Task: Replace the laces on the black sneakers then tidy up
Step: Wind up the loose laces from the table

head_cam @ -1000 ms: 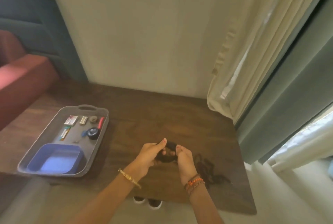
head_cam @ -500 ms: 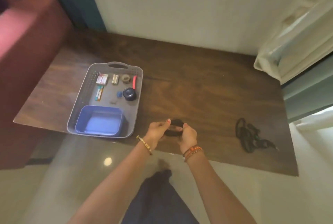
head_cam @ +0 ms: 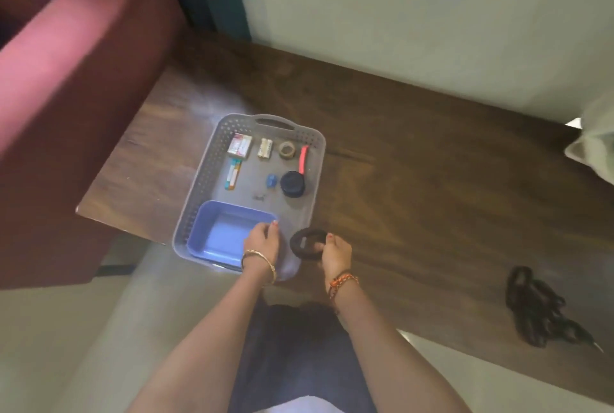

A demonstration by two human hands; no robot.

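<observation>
My right hand [head_cam: 336,251] pinches a coiled black lace [head_cam: 305,242], held just right of the grey tray [head_cam: 315,180]. My left hand [head_cam: 261,241] has left the coil and grips the right rim of the blue tub [head_cam: 219,233] that sits in the tray's near end. A second black lace [head_cam: 540,309] lies in a loose tangle on the wooden table [head_cam: 415,180] at the right. No sneakers show in this view.
The tray also holds a black round tin [head_cam: 293,183], a red pen-like item [head_cam: 303,160], a tape roll [head_cam: 287,150], small boxes [head_cam: 240,146] and a blue piece [head_cam: 271,180]. A maroon sofa [head_cam: 66,80] stands left. A pale curtain [head_cam: 594,150] hangs at right.
My left hand let go of the coiled lace and moved left onto the blue tub. The coil, still in my right hand, came close to the tray. The view tilted further down.
</observation>
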